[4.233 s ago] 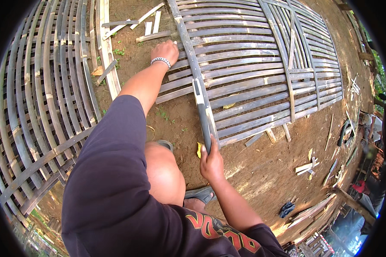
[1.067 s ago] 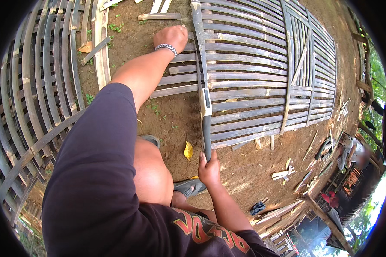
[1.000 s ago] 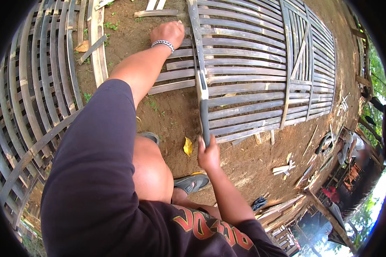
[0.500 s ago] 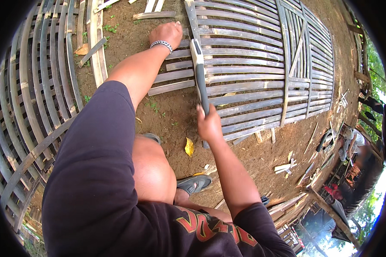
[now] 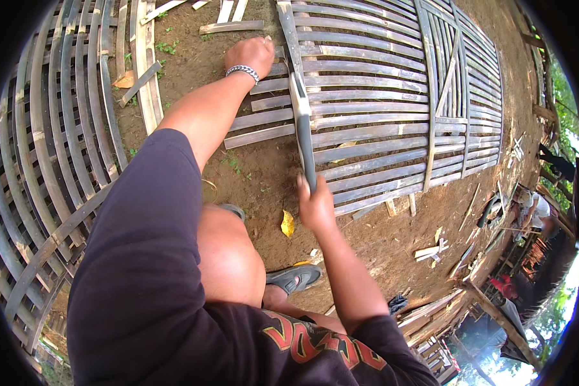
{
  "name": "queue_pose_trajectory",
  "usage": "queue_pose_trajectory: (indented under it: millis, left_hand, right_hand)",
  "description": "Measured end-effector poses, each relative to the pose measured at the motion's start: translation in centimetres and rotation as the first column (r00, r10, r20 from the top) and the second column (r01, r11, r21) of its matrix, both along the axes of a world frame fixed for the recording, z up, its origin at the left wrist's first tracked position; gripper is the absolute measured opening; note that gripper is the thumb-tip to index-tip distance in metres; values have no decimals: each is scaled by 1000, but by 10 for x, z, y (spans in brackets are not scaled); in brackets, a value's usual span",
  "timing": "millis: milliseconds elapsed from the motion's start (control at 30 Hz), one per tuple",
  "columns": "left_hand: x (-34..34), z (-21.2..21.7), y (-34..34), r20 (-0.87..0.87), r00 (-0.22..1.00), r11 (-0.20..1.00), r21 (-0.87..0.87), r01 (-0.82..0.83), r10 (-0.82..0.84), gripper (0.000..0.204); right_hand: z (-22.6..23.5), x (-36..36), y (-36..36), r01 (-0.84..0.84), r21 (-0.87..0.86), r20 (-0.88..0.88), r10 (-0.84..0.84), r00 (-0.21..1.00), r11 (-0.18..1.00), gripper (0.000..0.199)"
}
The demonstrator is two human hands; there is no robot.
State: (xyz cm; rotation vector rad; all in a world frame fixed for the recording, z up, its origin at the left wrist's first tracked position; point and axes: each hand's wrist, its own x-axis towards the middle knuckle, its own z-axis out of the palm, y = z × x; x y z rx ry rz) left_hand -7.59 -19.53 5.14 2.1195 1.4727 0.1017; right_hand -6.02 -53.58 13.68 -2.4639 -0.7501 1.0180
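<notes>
Head view looks down on a person crouching over bare brown earth. Their right hand (image 5: 315,207) is wrapped tight round the dark handle of a long machete (image 5: 300,109), whose pale blade runs away from the hand and lies along the cross slat (image 5: 287,32) at the near edge of a bamboo slat panel (image 5: 392,96) flat on the ground. Their left hand (image 5: 251,55), with a silver chain bracelet (image 5: 243,72) at the wrist, is stretched forward and presses down on the left ends of the panel's slats just beside the blade; its fingers are curled under, though whether they grip a slat I cannot tell. A second bamboo panel (image 5: 51,148) lies well apart to the left, with loose offcuts (image 5: 231,26) near the far end of the machete. A yellow leaf (image 5: 287,224) sits on the dirt just left of the right hand, and a dark sandal (image 5: 294,278) is on the foot below it. Short bamboo scraps (image 5: 431,251) are scattered to the right of the forearm
</notes>
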Motion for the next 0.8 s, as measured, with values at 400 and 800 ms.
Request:
queue_pose_trajectory:
  millis: [400,800]
  left_hand:
    - [-3,-12,7,-18,1000,1000,-25,1,-1,50]
    - [2,-10,5,-2,1000,999,25,-25,25,49]
  right_hand:
    - [19,-11,-16,35,-82,-18,-37,999,996,40]
    - [-8,-20,-59,0,52,5,-1,1000,999,40]
